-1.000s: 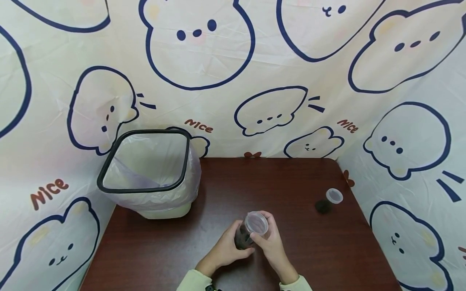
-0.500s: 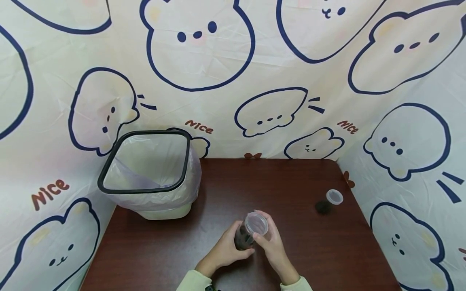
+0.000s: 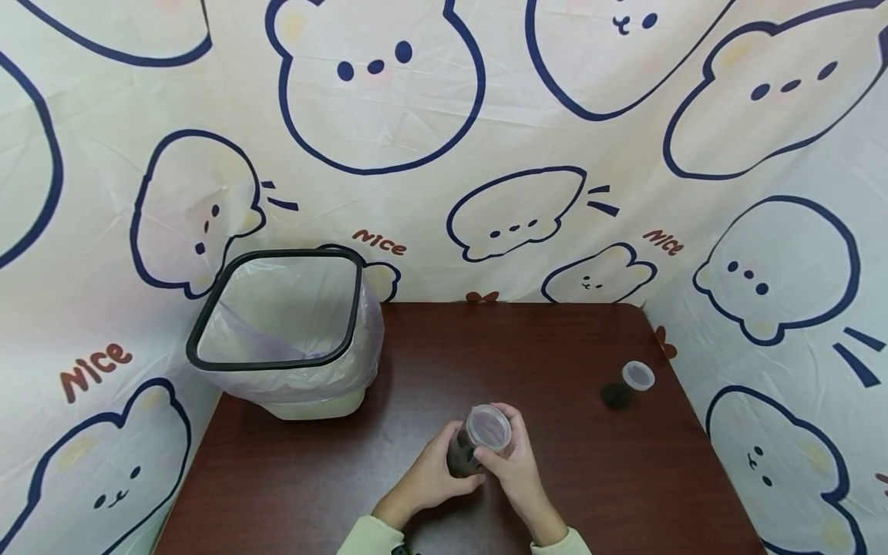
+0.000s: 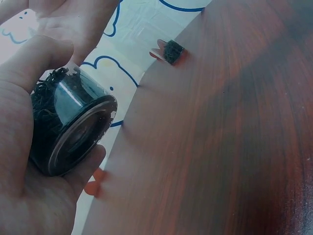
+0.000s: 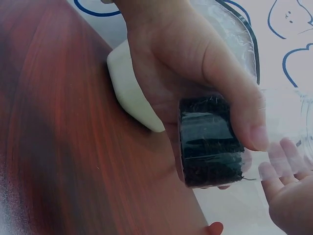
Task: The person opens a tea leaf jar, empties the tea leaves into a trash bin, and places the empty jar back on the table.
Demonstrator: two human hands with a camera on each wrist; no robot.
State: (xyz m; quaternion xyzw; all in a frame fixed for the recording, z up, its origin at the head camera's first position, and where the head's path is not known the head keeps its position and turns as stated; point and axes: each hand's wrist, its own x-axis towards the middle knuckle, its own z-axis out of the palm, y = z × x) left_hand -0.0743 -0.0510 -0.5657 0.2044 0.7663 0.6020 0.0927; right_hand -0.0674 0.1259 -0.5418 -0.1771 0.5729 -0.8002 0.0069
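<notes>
A clear plastic jar (image 3: 463,455) with dark, shredded dry contents is held above the near part of the table, its pale screw lid (image 3: 489,426) tilted up. My left hand (image 3: 433,470) grips the lower body of the jar, the thumb along its near side. My right hand (image 3: 513,459) holds the top from the right, thumb at the lid's edge and fingers behind. In the left wrist view the jar's round base (image 4: 83,132) faces the camera. The right wrist view shows the dark contents (image 5: 210,142) packed at the base end, with clear space towards the lid.
A second small jar (image 3: 616,395) with dark contents and a pale lid (image 3: 637,375) stands at the table's right. At the back left is a bin (image 3: 319,405) with a black rim and a white bag liner. Printed cloth (image 3: 430,216) surrounds the brown table (image 3: 555,347).
My right thumb shifts slightly along the lid's edge, away from the jar's near side and back again. The left hand and the jar stay in place.
</notes>
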